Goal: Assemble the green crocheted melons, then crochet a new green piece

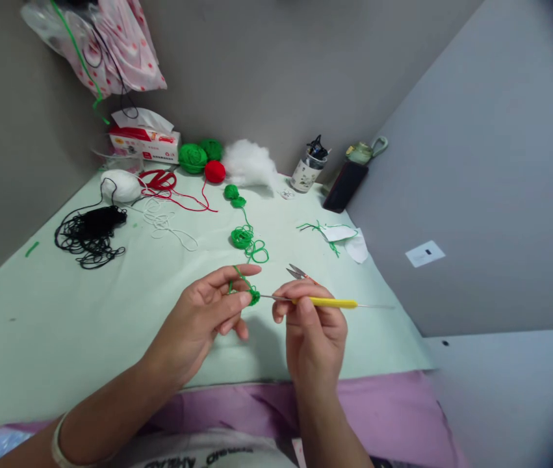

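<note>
A green crochet piece (255, 298) was held on the near side of a loose green yarn coil (242, 238).
The fingers of the left hand (203, 312) pinched the piece; those of the right hand (316, 328) were clamped round a yellow-handled hook (332, 303), its shaft reaching the piece. Scissors (297, 269) lay right of the coil and nearer, black yarn (93, 224) to its left, a red ball (215, 171) beyond.

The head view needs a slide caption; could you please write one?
The left hand pinches a green yarn piece; the right hand holds a yellow-handled hook to it.
</note>
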Demonstrator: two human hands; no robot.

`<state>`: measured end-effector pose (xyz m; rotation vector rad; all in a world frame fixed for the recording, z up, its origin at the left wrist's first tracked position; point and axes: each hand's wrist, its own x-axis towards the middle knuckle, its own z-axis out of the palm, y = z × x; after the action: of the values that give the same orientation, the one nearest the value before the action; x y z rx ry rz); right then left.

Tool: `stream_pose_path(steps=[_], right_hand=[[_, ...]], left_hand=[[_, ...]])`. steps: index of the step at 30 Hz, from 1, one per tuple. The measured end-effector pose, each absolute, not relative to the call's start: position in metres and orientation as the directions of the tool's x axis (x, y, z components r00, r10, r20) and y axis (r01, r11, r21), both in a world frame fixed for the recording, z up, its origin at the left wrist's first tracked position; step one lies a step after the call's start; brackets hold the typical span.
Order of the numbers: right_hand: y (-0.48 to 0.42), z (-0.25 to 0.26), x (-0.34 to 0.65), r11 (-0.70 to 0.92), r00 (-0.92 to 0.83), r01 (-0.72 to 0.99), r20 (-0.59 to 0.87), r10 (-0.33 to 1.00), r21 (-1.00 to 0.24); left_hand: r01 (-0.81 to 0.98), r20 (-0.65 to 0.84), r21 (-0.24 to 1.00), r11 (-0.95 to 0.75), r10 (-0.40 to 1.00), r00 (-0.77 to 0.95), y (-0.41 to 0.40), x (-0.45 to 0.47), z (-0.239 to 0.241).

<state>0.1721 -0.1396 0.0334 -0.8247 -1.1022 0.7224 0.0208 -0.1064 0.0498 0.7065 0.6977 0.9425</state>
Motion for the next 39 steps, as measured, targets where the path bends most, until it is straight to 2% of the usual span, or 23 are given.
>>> stream_pose_path(steps=[2,5,9,11,14,15,17,19,21,23,26,33,37,39], right_hand=[[-0.138,0.033,0.170,0.510,0.250,-0.072,0.480,0.841,-0.857],[-0.139,0.031,0.168,0.537,0.209,0.117,0.549,0.809,-0.836],[-0.143,0.028,0.166,0.544,0.207,0.231,0.587,0.782,-0.806],[-0.144,0.025,0.166,0.580,0.143,0.372,0.662,0.735,-0.725],[-0.145,0.023,0.169,0.614,0.033,0.537,0.741,0.670,-0.579],[-0.144,0.023,0.171,0.608,0.050,0.524,0.734,0.677,-0.596],[-0.141,0.024,0.174,0.568,0.180,0.369,0.656,0.733,-0.736],[-0.137,0.025,0.177,0.504,0.293,0.109,0.513,0.807,-0.857],[-0.134,0.026,0.177,0.445,0.296,-0.082,0.404,0.866,-0.892],[-0.132,0.026,0.176,0.431,0.249,-0.104,0.396,0.884,-0.897],[-0.131,0.026,0.173,0.449,0.220,-0.035,0.431,0.875,-0.893],[-0.132,0.022,0.177,0.369,0.213,-0.191,0.329,0.920,-0.909],[-0.132,0.024,0.179,0.378,0.189,-0.244,0.338,0.922,-0.893],[-0.133,0.026,0.179,0.391,0.176,-0.211,0.358,0.917,-0.896]], left_hand=[[-0.446,-0.189,0.815,0.370,0.897,0.400,-0.109,0.022,0.049],[-0.422,-0.161,0.843,0.333,0.905,0.393,-0.112,0.022,0.047],[-0.410,-0.164,0.856,0.316,0.916,0.366,-0.112,0.024,0.046],[-0.433,-0.188,0.832,0.346,0.911,0.368,-0.112,0.025,0.045],[-0.487,-0.266,0.720,0.494,0.845,0.463,-0.109,0.024,0.042],[-0.496,-0.293,0.674,0.548,0.814,0.500,-0.107,0.023,0.041],[-0.504,-0.332,0.616,0.605,0.780,0.531,-0.104,0.021,0.040],[-0.516,-0.330,0.633,0.578,0.804,0.495,-0.101,0.020,0.041],[-0.506,-0.287,0.695,0.511,0.842,0.456,-0.100,0.022,0.042],[-0.469,-0.227,0.759,0.452,0.858,0.461,-0.101,0.024,0.043],[-0.425,-0.214,0.807,0.409,0.874,0.435,-0.104,0.027,0.043],[-0.367,-0.209,0.853,0.371,0.887,0.411,-0.106,0.021,0.042],[-0.338,-0.212,0.871,0.357,0.893,0.397,-0.107,0.018,0.042],[-0.337,-0.201,0.876,0.346,0.896,0.396,-0.107,0.017,0.042]])
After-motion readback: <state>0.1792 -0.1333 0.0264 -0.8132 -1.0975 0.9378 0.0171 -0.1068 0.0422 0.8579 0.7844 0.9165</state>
